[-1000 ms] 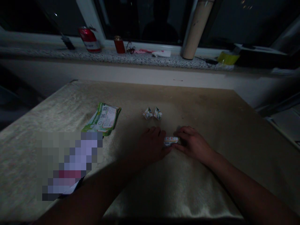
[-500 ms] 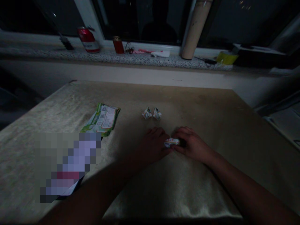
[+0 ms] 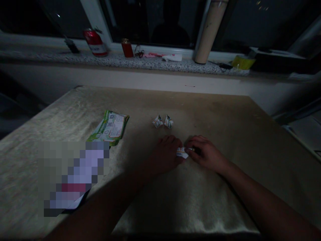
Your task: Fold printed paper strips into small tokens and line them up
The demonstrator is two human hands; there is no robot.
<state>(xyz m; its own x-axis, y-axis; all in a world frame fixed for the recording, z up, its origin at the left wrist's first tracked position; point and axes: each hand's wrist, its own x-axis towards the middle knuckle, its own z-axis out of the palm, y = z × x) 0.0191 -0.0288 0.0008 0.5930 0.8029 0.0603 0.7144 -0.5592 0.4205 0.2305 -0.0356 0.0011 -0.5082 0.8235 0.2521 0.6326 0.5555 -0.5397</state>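
Note:
Both my hands meet at the middle of a beige table (image 3: 225,113) in dim light. My left hand (image 3: 164,155) and my right hand (image 3: 207,154) pinch a small printed paper strip (image 3: 182,152) between their fingertips, pressing it on the tabletop. Just beyond the hands lie two small folded paper pieces (image 3: 163,121), side by side and touching.
A green and white printed packet (image 3: 110,127) lies to the left, with a blurred-out flat item (image 3: 72,177) nearer me. On the window sill behind stand a red can (image 3: 95,42), a small red lighter (image 3: 127,48), a tall cardboard tube (image 3: 209,31) and yellow tape (image 3: 243,62).
The paper strip has been folded smaller between my fingertips, and my right hand has closed in a little over it. Both hands stay in the same spot.

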